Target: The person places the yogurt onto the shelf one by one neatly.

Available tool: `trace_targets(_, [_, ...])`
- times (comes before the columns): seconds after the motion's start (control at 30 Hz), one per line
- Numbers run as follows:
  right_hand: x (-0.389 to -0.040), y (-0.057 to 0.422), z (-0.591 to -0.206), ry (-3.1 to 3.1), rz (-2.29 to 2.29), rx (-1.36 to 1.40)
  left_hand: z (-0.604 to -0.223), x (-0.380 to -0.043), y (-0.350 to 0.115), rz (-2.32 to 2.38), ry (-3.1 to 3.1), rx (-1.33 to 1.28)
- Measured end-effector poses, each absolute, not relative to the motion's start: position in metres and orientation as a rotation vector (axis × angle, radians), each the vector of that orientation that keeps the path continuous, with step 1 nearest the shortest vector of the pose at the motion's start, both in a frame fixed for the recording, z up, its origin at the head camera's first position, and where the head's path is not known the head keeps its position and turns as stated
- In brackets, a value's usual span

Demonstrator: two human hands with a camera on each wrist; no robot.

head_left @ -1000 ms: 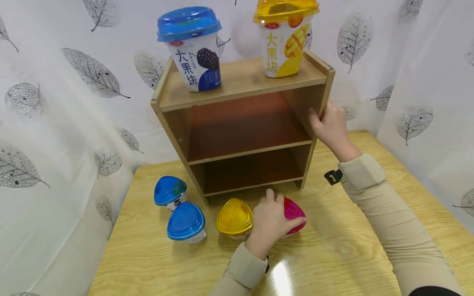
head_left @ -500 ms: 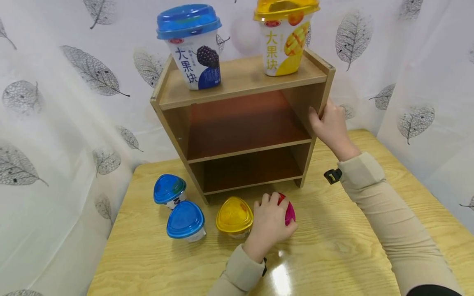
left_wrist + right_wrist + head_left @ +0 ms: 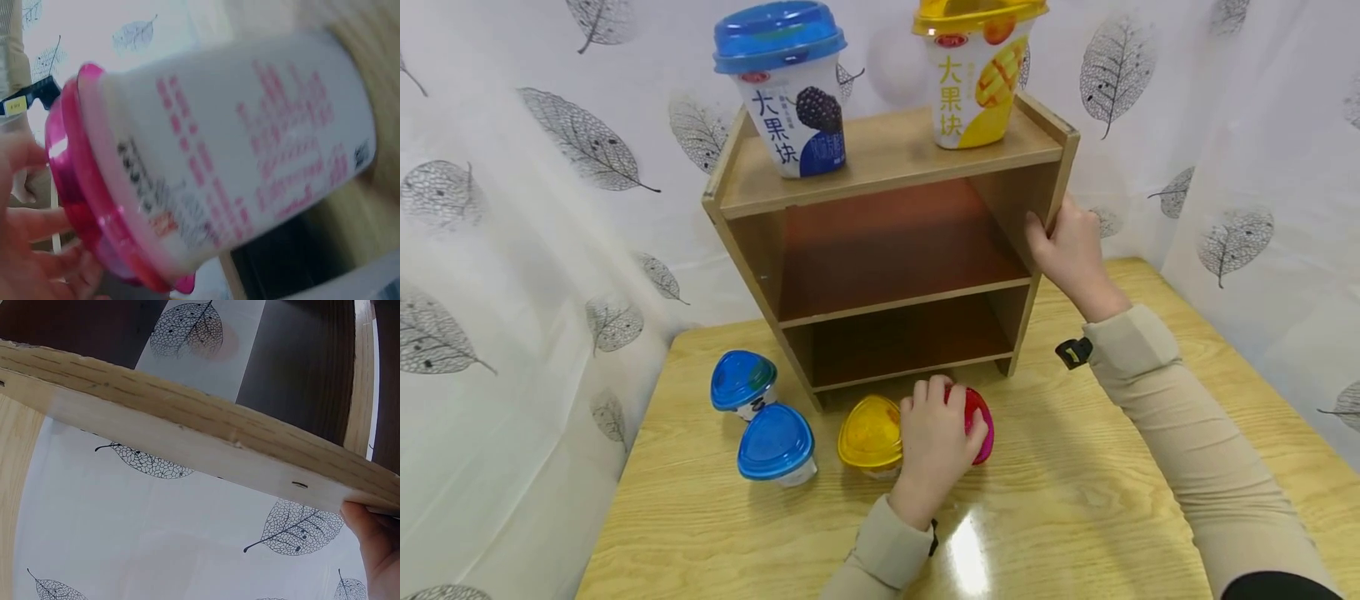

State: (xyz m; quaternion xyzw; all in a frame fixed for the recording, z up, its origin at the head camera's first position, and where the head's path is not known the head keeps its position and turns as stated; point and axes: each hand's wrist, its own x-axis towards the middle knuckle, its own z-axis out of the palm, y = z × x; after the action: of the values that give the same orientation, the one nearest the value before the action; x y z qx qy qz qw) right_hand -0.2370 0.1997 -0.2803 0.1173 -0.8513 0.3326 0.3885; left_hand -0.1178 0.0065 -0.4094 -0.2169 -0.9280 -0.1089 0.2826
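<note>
My left hand holds a yogurt cup with a pink lid, its fingers and thumb around the lid. In the left wrist view the same white cup shows pink print, and my fingers are at the lid. Just left of this hand stands a yellow-lidded yogurt cup, partly covered by it. My right hand grips the right side panel of a small wooden shelf. The right wrist view shows the thumb against the panel's edge; the other fingers are mostly hidden.
On top of the shelf stand a blue-lidded yogurt cup and a yellow-lidded one. Two more blue-lidded cups are on the wooden table, left of the shelf's foot. A leaf-print curtain hangs behind and at the sides.
My left hand has shifted left with the pink-lidded cup, and its thumb has drawn in around the lid. The right hand stays on the shelf.
</note>
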Motion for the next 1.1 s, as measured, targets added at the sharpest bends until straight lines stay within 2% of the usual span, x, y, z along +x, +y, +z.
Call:
trace_targets(0.17, [-0.237,0.200,-0.280,-2.150,0.825,0.304,-0.405,-0.118,0.007,-0.143,-2.678,-0.417])
trace_targets(0.37, [-0.238,0.200,-0.281,-2.158,0.817,0.302,-0.406,-0.118,0.010,-0.075,-2.834,-0.392])
trace_targets(1.1, [-0.238,0.198,-0.281,-2.138,0.822,0.299,-0.406,-0.128,0.000,-0.451,-2.796,-0.741])
